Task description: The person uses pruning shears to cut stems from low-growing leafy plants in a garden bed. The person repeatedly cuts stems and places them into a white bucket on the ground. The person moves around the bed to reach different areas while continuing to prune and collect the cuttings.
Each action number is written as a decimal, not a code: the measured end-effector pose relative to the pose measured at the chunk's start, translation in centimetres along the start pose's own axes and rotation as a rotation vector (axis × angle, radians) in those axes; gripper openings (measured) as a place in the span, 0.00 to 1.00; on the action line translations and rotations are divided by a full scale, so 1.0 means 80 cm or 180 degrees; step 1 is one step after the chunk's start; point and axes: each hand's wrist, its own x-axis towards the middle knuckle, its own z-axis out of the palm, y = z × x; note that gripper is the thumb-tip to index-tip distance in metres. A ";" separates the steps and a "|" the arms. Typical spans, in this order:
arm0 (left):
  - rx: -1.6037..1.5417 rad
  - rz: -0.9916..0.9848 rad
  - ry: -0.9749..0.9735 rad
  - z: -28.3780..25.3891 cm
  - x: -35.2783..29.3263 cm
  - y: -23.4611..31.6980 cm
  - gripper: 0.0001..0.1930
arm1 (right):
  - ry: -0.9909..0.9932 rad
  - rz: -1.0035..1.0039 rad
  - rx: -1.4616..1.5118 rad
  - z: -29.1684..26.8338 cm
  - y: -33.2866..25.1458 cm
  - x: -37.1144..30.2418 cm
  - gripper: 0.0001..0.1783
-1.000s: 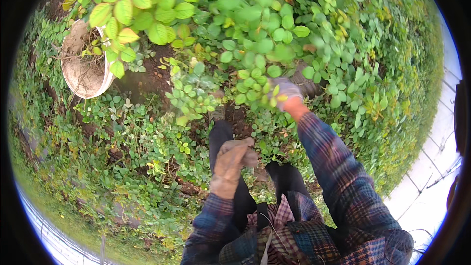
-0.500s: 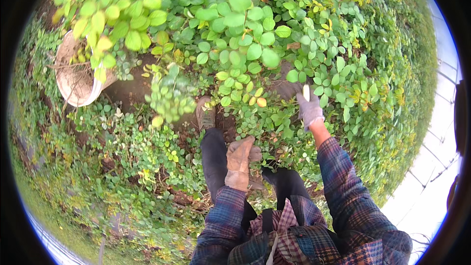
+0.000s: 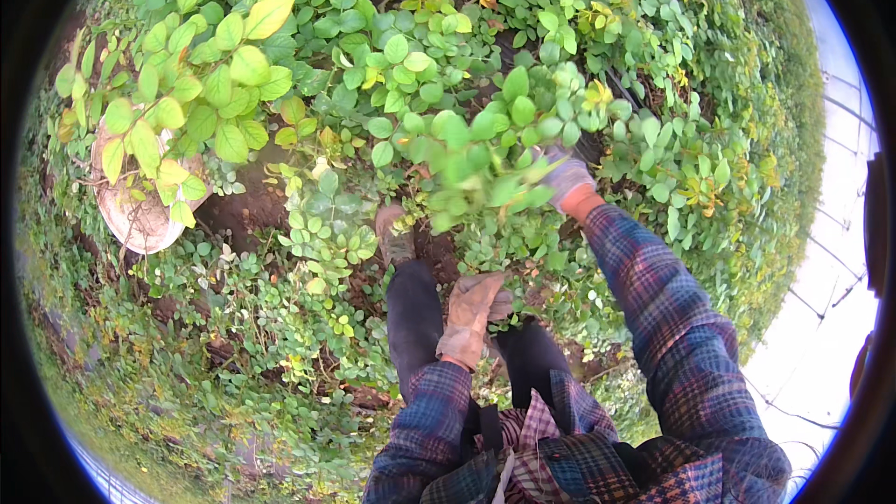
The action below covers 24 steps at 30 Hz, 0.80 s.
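Note:
My left hand [image 3: 474,311], in a tan work glove, is held low over the plants between my knees. Its fingers are curled in, and whatever they might hold is out of sight. My right hand [image 3: 567,179] wears a grey glove and reaches forward into leafy rose-like stems [image 3: 485,163]. Blurred leaves beside it cover most of its fingers, which look closed around something I cannot make out.
At the left a whitish bucket [image 3: 140,224] leans among the plants, with dry twigs in it and yellow-green leaves hanging over it. Bare soil [image 3: 245,191] shows beside it. My boot [image 3: 395,233] stands among low stems. Pale paving [image 3: 812,317] borders the right.
My right hand has shifted slightly left and deeper into the leaves; a pale piece seen at it earlier is now hidden. Leaves beside it have swung. My left hand has moved slightly right.

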 end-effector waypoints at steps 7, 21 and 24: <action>-0.0049 0.0691 -0.0476 0.039 0.037 0.017 0.19 | 0.0402 -0.0814 -0.1055 0.065 0.084 0.002 0.22; -0.0225 0.1029 0.0123 0.042 0.092 0.010 0.26 | -0.0307 -0.0154 0.0288 0.002 0.018 -0.081 0.28; -0.0461 0.1156 -0.0069 0.047 0.085 0.020 0.17 | 0.0046 0.0370 0.1626 -0.025 0.010 -0.141 0.36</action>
